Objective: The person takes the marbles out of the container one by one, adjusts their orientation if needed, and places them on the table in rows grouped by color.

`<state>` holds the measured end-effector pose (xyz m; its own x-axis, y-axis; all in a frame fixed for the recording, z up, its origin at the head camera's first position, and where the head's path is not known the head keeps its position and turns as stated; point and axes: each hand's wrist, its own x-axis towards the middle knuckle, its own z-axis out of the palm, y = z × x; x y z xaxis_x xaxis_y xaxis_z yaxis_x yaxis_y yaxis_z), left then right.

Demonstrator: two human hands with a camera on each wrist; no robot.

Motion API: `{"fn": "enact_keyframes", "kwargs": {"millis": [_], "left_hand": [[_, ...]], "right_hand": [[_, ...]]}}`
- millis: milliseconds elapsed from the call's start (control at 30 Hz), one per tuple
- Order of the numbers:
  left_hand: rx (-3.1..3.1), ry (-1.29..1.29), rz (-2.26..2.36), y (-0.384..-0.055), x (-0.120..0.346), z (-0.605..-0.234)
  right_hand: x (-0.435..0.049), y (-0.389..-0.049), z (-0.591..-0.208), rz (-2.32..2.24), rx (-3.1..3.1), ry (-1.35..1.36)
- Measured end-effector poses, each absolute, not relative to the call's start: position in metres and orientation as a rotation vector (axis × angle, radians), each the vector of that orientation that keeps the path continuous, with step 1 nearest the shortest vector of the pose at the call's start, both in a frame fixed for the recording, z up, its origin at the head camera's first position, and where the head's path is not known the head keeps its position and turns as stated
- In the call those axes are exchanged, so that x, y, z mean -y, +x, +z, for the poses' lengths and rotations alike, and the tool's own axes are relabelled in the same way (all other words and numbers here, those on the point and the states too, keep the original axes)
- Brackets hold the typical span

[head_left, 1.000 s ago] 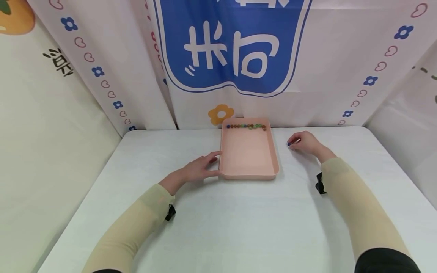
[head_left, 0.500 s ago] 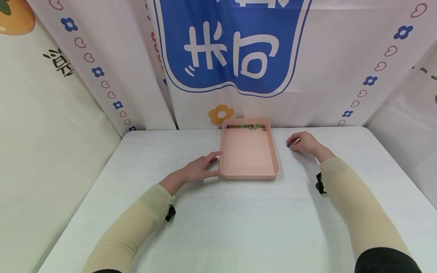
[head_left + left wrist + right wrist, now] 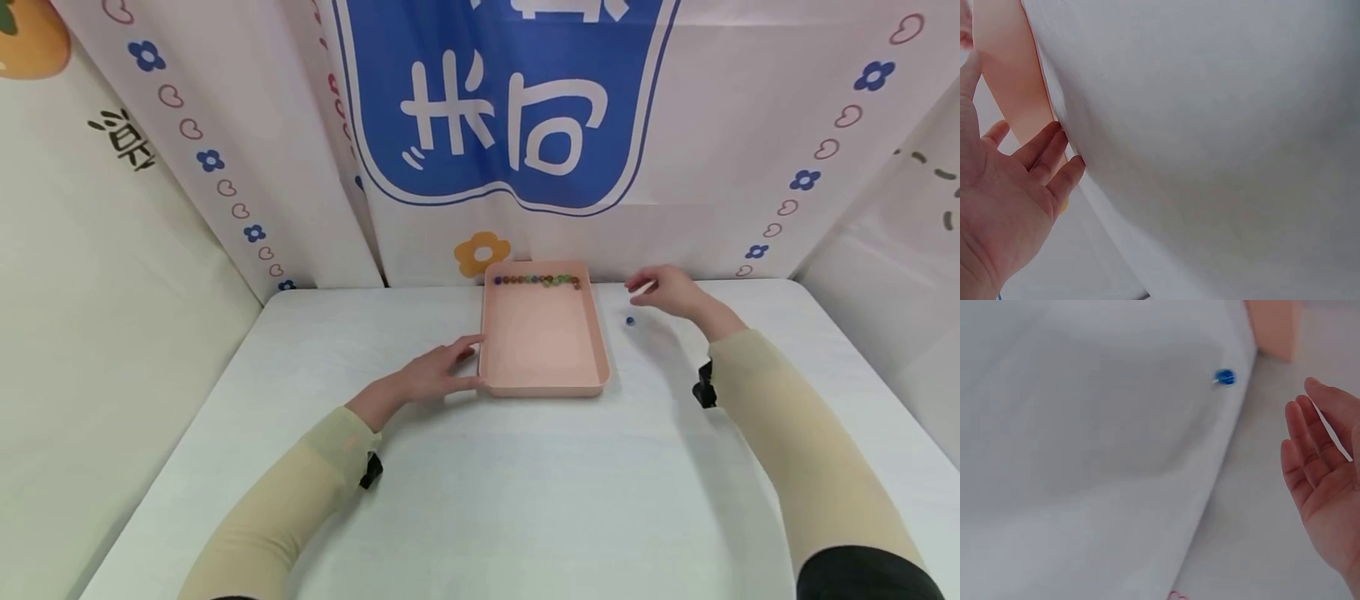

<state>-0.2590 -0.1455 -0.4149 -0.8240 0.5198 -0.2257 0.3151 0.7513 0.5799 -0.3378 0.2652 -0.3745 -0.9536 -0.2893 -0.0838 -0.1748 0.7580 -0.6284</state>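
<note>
A blue marble (image 3: 630, 321) lies on the white table to the right of a pink tray (image 3: 543, 342); the right wrist view also shows the marble (image 3: 1225, 377). My right hand (image 3: 667, 292) is raised just behind and above it, fingers loosely bent and holding nothing. On the tray's left side, my left hand (image 3: 431, 372) touches the rim with thumb and fingertips spread. In the left wrist view the left hand (image 3: 1010, 194) has its fingers extended against the tray's wall (image 3: 1019, 81). Along the far end of the tray runs a row of several coloured marbles (image 3: 528, 279).
A printed cloth backdrop (image 3: 502, 100) hangs close behind the tray, with side cloths left and right. The white table (image 3: 480, 500) stretches in front. Each wrist wears a small black device (image 3: 705, 385).
The right hand, which was pinching the blue marble on the table, has let go and lifted away toward the back. The marble stays there. My left hand keeps its place on the tray.
</note>
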Motion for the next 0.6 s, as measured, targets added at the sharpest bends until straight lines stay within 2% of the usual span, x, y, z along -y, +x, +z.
{"fn": "enact_keyframes", "kwargs": {"millis": [233,600], "left_hand": [[-2.57,0.617,0.755,-0.259,0.146,-0.415],[-2.57,0.64,0.76,-0.26,0.148,-0.418]], "right_hand": [[-0.229,-0.349,-0.347,-0.989,-2.811,-0.434],[-0.172,-0.365,-0.333,-1.072,-2.803,-0.56]]}}
